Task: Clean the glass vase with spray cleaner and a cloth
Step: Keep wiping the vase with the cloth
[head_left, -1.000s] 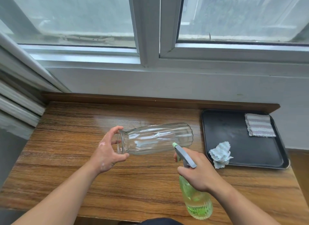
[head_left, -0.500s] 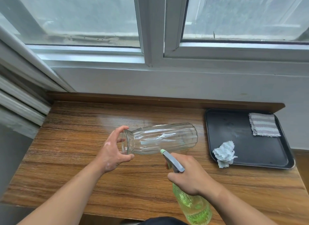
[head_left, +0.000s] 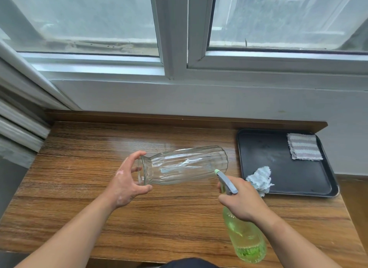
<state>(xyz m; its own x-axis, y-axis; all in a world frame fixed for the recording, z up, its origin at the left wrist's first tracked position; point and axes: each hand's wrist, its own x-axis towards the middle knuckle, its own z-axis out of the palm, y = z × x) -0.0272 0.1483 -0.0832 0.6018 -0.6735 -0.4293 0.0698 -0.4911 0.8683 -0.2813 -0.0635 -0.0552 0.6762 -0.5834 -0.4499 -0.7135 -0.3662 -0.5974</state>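
In the middle of the frame a glass vase is lying on its side over the wooden table, its narrow mouth pointing left and its wide ribbed base pointing right. Whether it is touching the wood cannot be told. The left hand is gripping it at the mouth, fingers curling over the top of the rim and the thumb hooking under it. Pale streaks are showing on the glass wall.

At lower right the right hand is wrapping round the neck of a spray bottle, with a finger lying on the trigger. The grey head is pointing up and left, its pale green tip sitting just beside the vase's base end. The bottle's clear green body is holding yellow-green liquid, pooling darker at its bottom.

At the right edge of the table a black tray is holding two cloths: a crumpled cloth lying on its near left rim, and a folded cloth with stripes sitting in its far right corner. A window is filling the top of the frame.
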